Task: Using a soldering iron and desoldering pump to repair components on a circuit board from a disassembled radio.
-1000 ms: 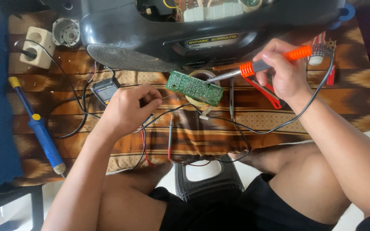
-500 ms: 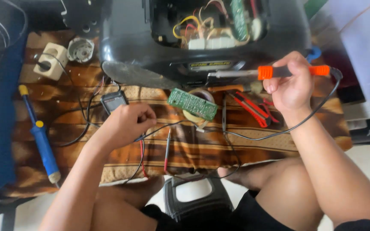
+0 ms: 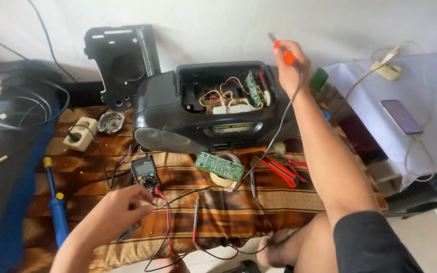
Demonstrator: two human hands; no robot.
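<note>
The soldering iron (image 3: 284, 51) is lifted high in the right hand (image 3: 292, 68), whose fingers are wrapped tight round its orange grip; its long axis runs up and to the left, metal tip toward the wall, cord trailing down the forearm. Below it the black radio-cassette player (image 3: 213, 108) sits opened, wiring exposed. The green circuit board (image 3: 219, 166) lies out of the case on a roll of tape (image 3: 223, 178), so the unit looks dismantled and not yet reassembled. The left hand (image 3: 119, 210) rests curled on the patterned cloth (image 3: 274, 202), fingertips at the multimeter (image 3: 144, 172) leads. A blue screwdriver (image 3: 55, 205) lies well apart.
</note>
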